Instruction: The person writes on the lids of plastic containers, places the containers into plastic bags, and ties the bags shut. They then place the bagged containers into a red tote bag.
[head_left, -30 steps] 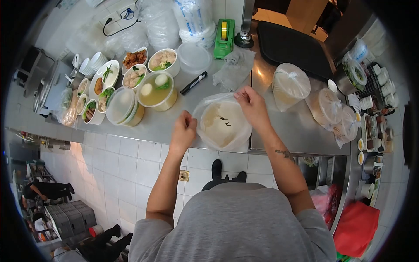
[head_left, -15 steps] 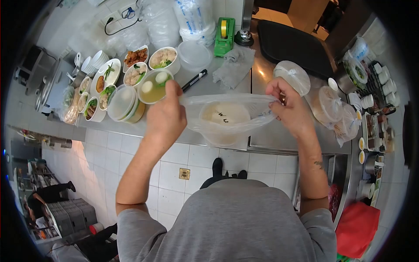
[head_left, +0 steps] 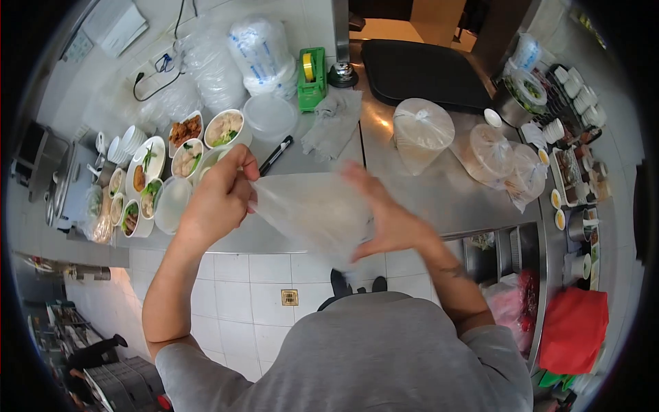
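Observation:
My left hand is closed on one gathered corner of a clear plastic bag. The bag hangs slanting in front of me at the counter's front edge. A pale round tub inside it is blurred by the plastic and by motion. At the bag's right side is my right hand, smeared by movement, its thumb and fingers spread wide around the bag. Behind my left hand stand a lidded tub and white bowls of food, including one with dumplings and greens.
On the steel counter to the right sit several tied bags of food, one a large bag. A black marker, a grey cloth, a green tape dispenser and a black tray lie farther back.
My right hand has let go of the bag's right corner and moved left and down to its side. The bag is no longer stretched wide between both hands. My view has shifted.

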A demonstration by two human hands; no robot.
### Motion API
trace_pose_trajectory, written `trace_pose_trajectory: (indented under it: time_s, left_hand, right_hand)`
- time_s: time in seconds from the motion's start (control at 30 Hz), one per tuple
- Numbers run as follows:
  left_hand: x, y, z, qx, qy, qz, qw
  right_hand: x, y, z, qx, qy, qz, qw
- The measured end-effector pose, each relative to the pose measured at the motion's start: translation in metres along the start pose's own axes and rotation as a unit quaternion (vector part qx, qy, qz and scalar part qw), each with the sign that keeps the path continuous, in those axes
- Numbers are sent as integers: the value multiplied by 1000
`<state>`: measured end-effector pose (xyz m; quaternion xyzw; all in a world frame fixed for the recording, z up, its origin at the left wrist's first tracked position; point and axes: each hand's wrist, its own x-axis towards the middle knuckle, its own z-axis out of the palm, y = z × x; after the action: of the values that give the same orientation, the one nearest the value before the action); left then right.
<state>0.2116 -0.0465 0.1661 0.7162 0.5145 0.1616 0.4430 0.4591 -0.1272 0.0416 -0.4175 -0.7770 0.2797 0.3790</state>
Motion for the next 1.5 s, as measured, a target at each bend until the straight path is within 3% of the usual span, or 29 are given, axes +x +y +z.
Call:
trace_pose_trajectory:
  time_s: [0.07,0.1,0.13,0.2,0.27,0.33,0.47,0.53,0.6,0.63,0.67,0.73,0.8,0.9,0.93,1.0,1.03,1.07,1.13,1.17,1.23,1.33,1.43,1.5]
  left_hand:
    - [5,-1,3,-29,20,0,999]
    - [9,-2,5,-43,28,4,999]
    - [13,-4,4,-58,18,4,998]
    - [21,-12,-2,-86,0,1,996]
    - [26,-14,-5,-139,-2,-24,990]
    - [26,-17,-11,-184,-13,-44,982]
    - [25,-22,-11,-207,-9,-58,977]
    - [20,-10,-1,-177,13,-54,983]
    - [19,-6,1,-157,24,-47,986]
    - [24,-14,-2,-145,24,-37,988]
    - [25,-13,-2,-164,14,-27,986]
    - [31,-14,-3,-207,-21,-1,978]
    - [39,-19,-5,-260,-63,33,963]
    - [46,-26,-5,-306,-54,61,948]
    - [48,-33,-6,-298,-30,115,947]
    - [55,-56,-7,-285,21,222,932]
    - [64,-80,-8,-184,56,203,960]
    - [62,-88,13,-190,-12,245,951]
    - [78,-156,48,22,-129,255,958]
    - [79,-167,76,59,-161,247,954]
    - [86,-159,115,-11,-144,212,966]
    - [93,-129,132,-237,-96,165,953]
    - [81,-106,134,-471,-79,107,872]
    - [75,-98,141,-539,-64,90,835]
  right_hand:
    - [9,2,23,-16,-25,-77,997]
    - [16,-1,24,98,-110,43,988]
    - [22,-4,23,213,-188,161,945]
    - [19,-10,15,250,-191,199,928]
    - [2,-18,10,86,-66,50,993]
    - [-21,-27,-1,-50,-39,-12,998]
    - [-45,6,36,-197,85,-23,976]
    - [-13,-3,60,-168,204,-44,964]
    - [3,25,87,-21,139,-87,986]
    - [17,17,83,109,135,36,984]
    - [31,4,77,245,131,153,948]
    - [53,-15,60,294,227,69,926]
    - [53,-28,42,86,60,39,994]
    - [59,-23,30,-67,-50,25,996]
    - [63,-20,27,-89,-58,23,994]
    - [64,-13,14,16,17,24,999]
    - [66,-10,8,68,55,21,996]
    - [69,-6,7,101,75,8,992]
    - [77,0,19,171,112,-20,979]
    - [85,3,33,139,137,-26,981]
    - [99,3,65,74,183,-39,979]
    - [99,-10,76,107,4,43,993]
    - [63,-31,56,63,72,21,995]
    - [30,-22,42,64,205,34,976]
